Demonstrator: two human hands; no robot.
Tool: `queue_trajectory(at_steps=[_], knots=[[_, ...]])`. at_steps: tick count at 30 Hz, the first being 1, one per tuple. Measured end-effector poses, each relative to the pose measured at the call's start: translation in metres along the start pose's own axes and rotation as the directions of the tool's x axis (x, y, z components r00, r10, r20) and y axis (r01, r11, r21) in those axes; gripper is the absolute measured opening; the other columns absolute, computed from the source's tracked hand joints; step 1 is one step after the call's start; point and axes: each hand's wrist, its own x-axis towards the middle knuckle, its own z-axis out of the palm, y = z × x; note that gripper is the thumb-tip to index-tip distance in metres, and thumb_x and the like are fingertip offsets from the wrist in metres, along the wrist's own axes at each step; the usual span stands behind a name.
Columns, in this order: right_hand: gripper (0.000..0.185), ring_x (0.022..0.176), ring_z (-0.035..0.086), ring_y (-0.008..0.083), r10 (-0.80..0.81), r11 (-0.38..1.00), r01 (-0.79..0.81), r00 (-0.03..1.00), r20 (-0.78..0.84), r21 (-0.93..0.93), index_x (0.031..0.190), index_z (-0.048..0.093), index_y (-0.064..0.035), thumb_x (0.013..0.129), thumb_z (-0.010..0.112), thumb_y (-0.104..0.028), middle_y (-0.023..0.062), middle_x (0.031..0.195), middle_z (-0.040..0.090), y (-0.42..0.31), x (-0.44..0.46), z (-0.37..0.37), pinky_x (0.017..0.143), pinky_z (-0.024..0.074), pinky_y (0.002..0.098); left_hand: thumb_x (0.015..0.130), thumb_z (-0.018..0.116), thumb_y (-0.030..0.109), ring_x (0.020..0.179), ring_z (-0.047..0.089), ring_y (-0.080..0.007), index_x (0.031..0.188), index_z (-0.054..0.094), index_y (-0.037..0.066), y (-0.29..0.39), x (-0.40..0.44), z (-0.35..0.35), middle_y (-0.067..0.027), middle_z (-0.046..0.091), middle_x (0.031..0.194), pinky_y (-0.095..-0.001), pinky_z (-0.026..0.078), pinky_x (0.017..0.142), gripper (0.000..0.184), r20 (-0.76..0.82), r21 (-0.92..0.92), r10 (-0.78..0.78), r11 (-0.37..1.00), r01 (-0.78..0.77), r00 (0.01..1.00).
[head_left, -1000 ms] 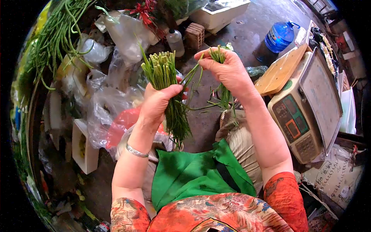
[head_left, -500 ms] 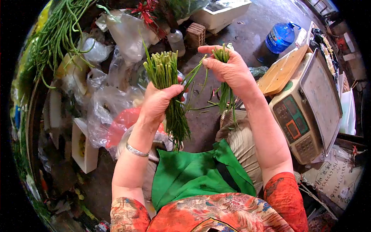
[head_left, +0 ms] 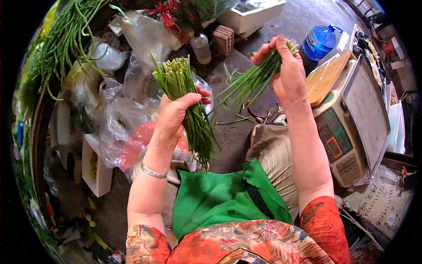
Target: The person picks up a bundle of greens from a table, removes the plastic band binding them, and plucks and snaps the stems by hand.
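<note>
Long green beans hung in a tangle at the upper left of the frame; below them, toward the lower left, a small white foam box stood tilted, beside a crumpled clear plastic bag and a red plastic bag. The left hand, with a silver bracelet at its wrist, gripped a thick bundle of green stems left of centre; its fingers were wrapped around the middle, thumb across the front, cut ends up and thin tips hanging down. Behind, at upper centre, stood a clear bottle and, just beside it, a ridged brick; a green apron covered the lap. Right of centre, the right hand was raised, its fingers curled and pinching a smaller bunch of stems near the cut ends, the tips trailing down-left, apart from the thick bundle; farther right were a blue water jug, a wooden board and a digital scale.
</note>
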Motion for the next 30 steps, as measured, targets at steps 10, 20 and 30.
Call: queue_trajectory(at_steps=[10,20,30], knots=[[0.024,0.053,0.039,0.0008,0.249,0.757,-0.025,0.935,0.253,-0.653,0.104,0.066,-0.0073,0.086,0.069,-0.022,-0.0092,0.066,0.049,0.017,-0.023,0.016,0.046,0.0295,0.0177,0.08,0.059,0.014,0.07,0.063,-0.0238,0.112,0.055,-0.002,0.005,-0.008,0.009,-0.0127,0.064,0.086,-0.0351,0.054,0.067,0.036,0.197,0.015,-0.204,0.979,0.205,0.959],[0.015,0.048,0.041,0.0023,0.376,0.778,-0.182,0.901,0.214,-0.601,0.091,0.061,-0.0094,0.084,0.07,-0.019,-0.0068,0.06,0.05,0.019,-0.025,0.016,0.044,0.0304,0.0189,0.079,0.057,0.012,0.078,0.066,-0.0244,0.128,0.047,0.002,0.004,-0.01,0.02,-0.0147,0.065,0.1,-0.0332,0.055,0.07,0.051,0.26,-0.074,-0.211,0.969,0.237,0.942],[0.019,0.048,0.039,0.0025,0.418,0.778,-0.191,0.869,0.266,-0.598,0.101,0.064,-0.0063,0.088,0.065,-0.019,-0.0067,0.058,0.045,0.018,-0.022,0.01,0.044,0.0301,0.0199,0.081,0.064,0.009,0.07,0.067,-0.0225,0.113,0.056,-0.002,0.001,-0.007,0.019,-0.0177,0.068,0.092,-0.0319,0.057,0.062,0.035,0.048,-0.04,-0.118,0.992,0.12,0.992]])
